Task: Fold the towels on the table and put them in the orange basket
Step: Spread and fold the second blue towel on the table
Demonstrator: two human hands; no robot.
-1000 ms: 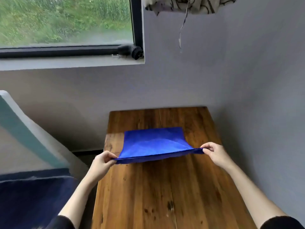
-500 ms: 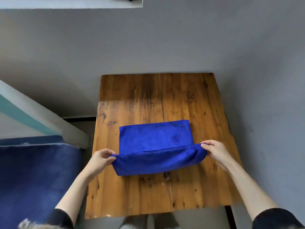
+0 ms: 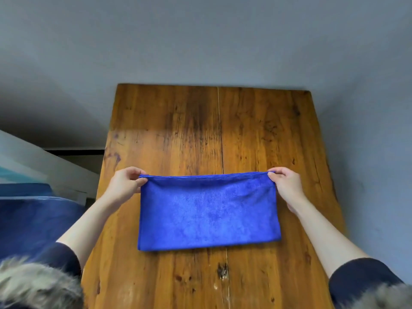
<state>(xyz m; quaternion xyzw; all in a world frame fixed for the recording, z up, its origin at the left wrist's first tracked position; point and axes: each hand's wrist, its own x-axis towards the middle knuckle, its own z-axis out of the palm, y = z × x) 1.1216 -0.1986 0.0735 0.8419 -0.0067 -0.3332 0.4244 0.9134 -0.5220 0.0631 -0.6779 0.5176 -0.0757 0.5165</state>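
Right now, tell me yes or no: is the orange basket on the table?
No: the table shows only the blue towel, pinched at its far corners by the left hand and right hand.

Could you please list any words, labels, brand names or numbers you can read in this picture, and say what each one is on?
None: no text can be read anywhere in this view.
The blue towel shows no label, tag or print on its visible face.
The wooden table bears only grain, knots and dark stains.
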